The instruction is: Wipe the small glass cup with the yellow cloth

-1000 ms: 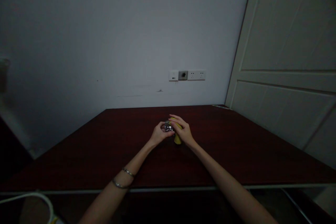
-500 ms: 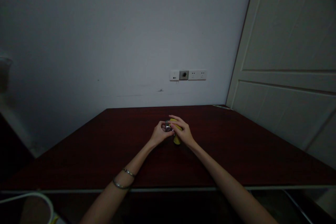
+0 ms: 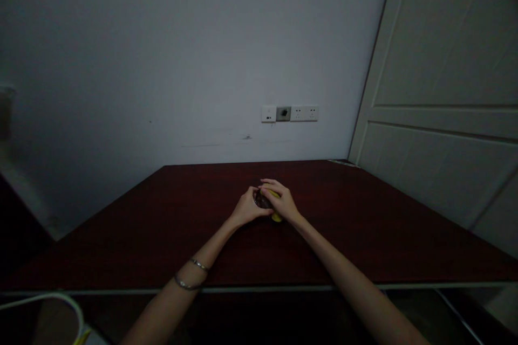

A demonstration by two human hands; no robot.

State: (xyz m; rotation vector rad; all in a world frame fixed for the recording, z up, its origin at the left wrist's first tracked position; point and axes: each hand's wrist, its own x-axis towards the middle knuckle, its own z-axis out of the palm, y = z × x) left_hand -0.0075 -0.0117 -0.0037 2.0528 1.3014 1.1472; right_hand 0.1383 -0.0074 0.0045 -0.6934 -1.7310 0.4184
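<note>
Both my hands meet over the middle of a dark red-brown table [image 3: 162, 237]. My right hand [image 3: 285, 202] is wrapped round a small yellow object [image 3: 277, 217], of which only a tip shows below the fingers. My left hand [image 3: 247, 207] is closed against a small dark, shiny piece [image 3: 263, 201] at the yellow object's left end. The room is dim and I cannot make out what the object is. Two thin bangles [image 3: 190, 275] sit on my left forearm.
A pale wall rises behind the table, with a strip of sockets [image 3: 290, 114] above its far edge. A white panelled door [image 3: 445, 97] stands at the right. A white curved cord [image 3: 52, 302] lies at the lower left, below the table's front edge.
My hands have closed more tightly over the yellow object. The shiny metal piece that glinted between them is now darker and mostly covered. The arms have barely moved.
</note>
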